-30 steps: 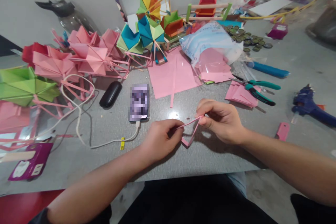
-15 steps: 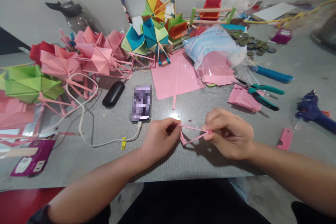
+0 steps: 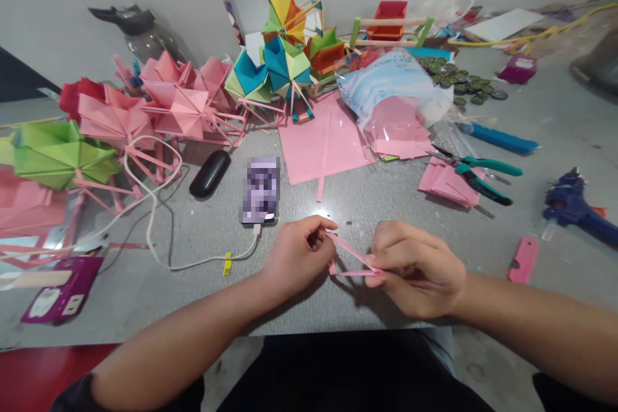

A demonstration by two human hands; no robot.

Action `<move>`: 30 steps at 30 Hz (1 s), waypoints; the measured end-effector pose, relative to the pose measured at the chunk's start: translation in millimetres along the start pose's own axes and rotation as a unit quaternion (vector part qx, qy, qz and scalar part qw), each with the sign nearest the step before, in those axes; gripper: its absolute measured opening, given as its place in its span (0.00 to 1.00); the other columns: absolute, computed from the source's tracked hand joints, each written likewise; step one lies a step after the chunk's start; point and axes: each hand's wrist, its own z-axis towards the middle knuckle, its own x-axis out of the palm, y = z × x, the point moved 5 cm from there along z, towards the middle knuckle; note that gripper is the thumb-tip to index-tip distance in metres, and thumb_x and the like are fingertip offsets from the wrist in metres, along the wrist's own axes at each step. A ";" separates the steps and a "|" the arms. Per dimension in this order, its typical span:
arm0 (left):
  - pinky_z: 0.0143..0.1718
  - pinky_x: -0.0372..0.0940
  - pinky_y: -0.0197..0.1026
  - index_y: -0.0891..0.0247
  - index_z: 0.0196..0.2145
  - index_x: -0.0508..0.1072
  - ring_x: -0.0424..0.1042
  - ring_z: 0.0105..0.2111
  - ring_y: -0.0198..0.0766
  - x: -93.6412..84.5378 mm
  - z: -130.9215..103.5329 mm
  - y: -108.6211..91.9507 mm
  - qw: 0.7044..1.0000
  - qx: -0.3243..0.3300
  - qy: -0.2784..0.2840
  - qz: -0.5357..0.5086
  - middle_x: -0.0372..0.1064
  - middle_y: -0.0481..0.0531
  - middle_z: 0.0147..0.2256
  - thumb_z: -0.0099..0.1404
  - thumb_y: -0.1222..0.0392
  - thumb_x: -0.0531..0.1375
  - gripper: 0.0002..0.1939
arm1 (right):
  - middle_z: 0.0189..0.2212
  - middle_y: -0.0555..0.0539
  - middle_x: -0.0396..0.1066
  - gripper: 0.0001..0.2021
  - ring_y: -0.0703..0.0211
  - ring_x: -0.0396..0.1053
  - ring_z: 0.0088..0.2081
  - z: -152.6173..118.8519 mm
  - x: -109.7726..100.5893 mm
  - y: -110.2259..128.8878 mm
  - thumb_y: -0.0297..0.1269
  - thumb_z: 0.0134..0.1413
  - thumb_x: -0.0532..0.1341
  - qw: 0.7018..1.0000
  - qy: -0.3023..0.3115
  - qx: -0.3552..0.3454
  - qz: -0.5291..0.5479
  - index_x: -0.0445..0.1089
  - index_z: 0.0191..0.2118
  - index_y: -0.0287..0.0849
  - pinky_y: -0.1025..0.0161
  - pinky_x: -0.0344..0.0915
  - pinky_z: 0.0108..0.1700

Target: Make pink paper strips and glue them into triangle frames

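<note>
A narrow pink paper strip (image 3: 356, 273), bent into a triangle-like loop, spans the gap between my two hands. My left hand (image 3: 300, 252) pinches its left end, with the index finger raised a little above the strip. Thumb and fingers of my right hand (image 3: 418, 267) are closed on the pointed right end. Beyond my hands, a straight pink strip (image 3: 320, 181) lies partly over a large pink sheet (image 3: 302, 154). A phone (image 3: 261, 190) with a white cable lies behind my left hand.
Folded paper models (image 3: 176, 109) crowd the back left. A black case (image 3: 210, 174) lies left of the phone. To the right are pliers (image 3: 483, 183) on pink papers, a pink cutter (image 3: 523, 260), a blue glue gun (image 3: 570, 199) and a plastic bag (image 3: 396, 80).
My right hand has moved slightly down and toward me, tilting the loop's right point lower. My left index finger has lifted a little.
</note>
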 end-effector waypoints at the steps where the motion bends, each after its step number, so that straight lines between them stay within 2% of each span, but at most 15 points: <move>1: 0.29 0.65 0.37 0.64 0.43 0.79 0.73 0.25 0.35 0.1 0.1 0.0 1.000 0.000 0.001 -0.003 0.75 0.47 0.25 0.65 0.65 0.61 0.10 | 0.28 0.50 0.72 0.08 0.60 0.71 0.26 -0.1 0.5 0.6 0.30 0.63 0.68 1.000 0.001 -0.002 0.000 0.75 0.46 0.48 0.61 0.68 0.29; 7: 0.30 0.64 0.37 0.64 0.46 0.79 0.72 0.25 0.34 2.2 1.3 -0.8 1.000 -0.003 0.015 -0.022 0.74 0.45 0.25 0.65 0.66 0.60 0.13 | 0.28 0.50 0.71 0.09 0.60 0.71 0.27 2.1 1.6 5.3 0.28 0.64 0.66 0.999 0.016 -0.033 -0.020 0.74 0.47 0.46 0.62 0.69 0.29; 10: 0.32 0.65 0.38 0.64 0.47 0.78 0.73 0.27 0.35 0.3 1.8 -2.2 0.999 -0.017 -0.006 -0.032 0.76 0.46 0.28 0.66 0.65 0.60 0.13 | 0.28 0.51 0.71 0.10 0.61 0.70 0.26 2.4 0.8 4.8 0.27 0.63 0.66 0.999 0.005 -0.037 -0.026 0.73 0.47 0.46 0.62 0.69 0.29; 14: 0.31 0.66 0.39 0.63 0.35 0.75 0.74 0.28 0.37 -3.0 2.3 -2.5 0.995 -0.079 -0.023 -0.048 0.76 0.48 0.28 0.66 0.62 0.61 0.03 | 0.28 0.51 0.70 0.09 0.61 0.70 0.26 2.1 0.9 5.7 0.26 0.64 0.65 0.998 -0.003 -0.055 -0.044 0.72 0.47 0.45 0.62 0.68 0.29; 15: 0.30 0.66 0.39 0.62 0.33 0.74 0.74 0.27 0.37 -3.5 2.6 -3.2 0.995 -0.085 -0.024 -0.046 0.75 0.48 0.27 0.66 0.62 0.61 0.04 | 0.28 0.51 0.70 0.08 0.62 0.70 0.26 2.2 1.3 6.5 0.26 0.65 0.65 0.997 -0.003 -0.063 -0.050 0.72 0.47 0.45 0.62 0.68 0.28; 17: 0.30 0.66 0.38 0.62 0.32 0.73 0.74 0.27 0.36 -3.8 3.5 -4.9 0.996 -0.078 -0.024 -0.045 0.75 0.48 0.27 0.66 0.61 0.61 0.04 | 0.28 0.51 0.70 0.07 0.62 0.70 0.26 2.7 1.8 8.4 0.26 0.65 0.64 0.995 -0.005 -0.078 -0.061 0.72 0.46 0.44 0.62 0.68 0.27; 21: 0.33 0.68 0.39 0.62 0.38 0.74 0.75 0.28 0.37 -3.7 5.1 -5.4 0.998 -0.040 -0.022 -0.043 0.75 0.47 0.28 0.67 0.62 0.59 0.04 | 0.27 0.51 0.71 0.05 0.62 0.70 0.25 4.0 1.2 10.7 0.27 0.67 0.63 0.993 -0.007 -0.093 -0.075 0.72 0.46 0.43 0.63 0.69 0.27; 24: 0.33 0.68 0.41 0.63 0.42 0.75 0.74 0.29 0.38 -9.9 5.2 -7.6 0.998 0.007 -0.034 0.054 0.78 0.51 0.33 0.68 0.60 0.59 0.08 | 0.28 0.50 0.72 0.05 0.62 0.71 0.26 4.8 -1.8 10.2 0.28 0.68 0.63 0.992 0.002 -0.087 -0.093 0.72 0.47 0.43 0.62 0.71 0.28; 26: 0.36 0.70 0.44 0.64 0.46 0.76 0.75 0.31 0.40 -16.8 3.7 -15.2 0.981 0.065 -0.054 0.175 0.79 0.55 0.37 0.69 0.61 0.58 0.11 | 0.28 0.50 0.73 0.06 0.61 0.71 0.27 5.4 -5.2 9.7 0.29 0.68 0.63 0.991 0.006 -0.080 -0.103 0.72 0.48 0.44 0.61 0.72 0.29; 28: 0.44 0.71 0.51 0.65 0.48 0.76 0.77 0.37 0.47 -21.5 0.0 -26.0 0.941 0.120 -0.070 0.310 0.79 0.59 0.41 0.70 0.62 0.57 0.12 | 0.29 0.50 0.73 0.08 0.61 0.71 0.27 6.2 -9.3 9.2 0.28 0.67 0.63 0.992 0.006 -0.074 -0.099 0.73 0.49 0.45 0.61 0.73 0.29; 30: 0.54 0.69 0.62 0.66 0.47 0.76 0.77 0.44 0.54 -22.8 -4.5 -34.5 0.893 0.131 -0.067 0.426 0.77 0.63 0.44 0.72 0.60 0.56 0.12 | 0.29 0.50 0.73 0.10 0.60 0.71 0.27 7.0 -13.1 8.8 0.27 0.65 0.63 0.994 0.003 -0.067 -0.089 0.73 0.49 0.46 0.61 0.72 0.28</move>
